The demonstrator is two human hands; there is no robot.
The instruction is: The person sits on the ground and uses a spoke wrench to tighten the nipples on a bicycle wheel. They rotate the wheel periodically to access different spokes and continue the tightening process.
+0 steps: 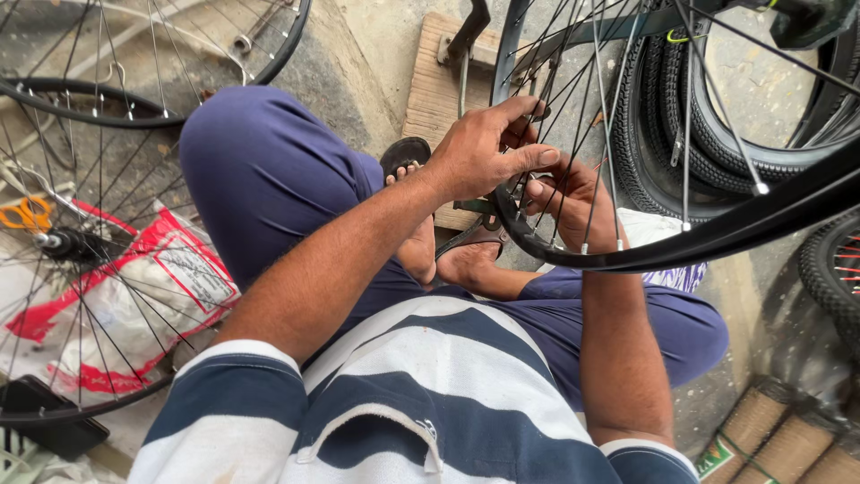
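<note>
A black bicycle wheel rim (717, 235) with thin metal spokes (602, 108) stands tilted in front of me, above my lap. My left hand (488, 148) reaches over the rim's near left edge, thumb and fingers pinched around a spoke where several spokes cross. My right hand (573, 199) is inside the wheel, behind the spokes, fingers curled on a spoke close to the left hand's thumb. My legs in blue trousers (260, 170) are crossed beneath, with sandalled feet (430, 242) under the rim.
A second spoked wheel (81, 251) lies at my left over a red and white plastic bag (170, 287), with orange-handled scissors (27, 213) beside its hub. Black tyres (681, 143) are stacked at the right. A wooden board (439, 90) lies ahead on the concrete floor.
</note>
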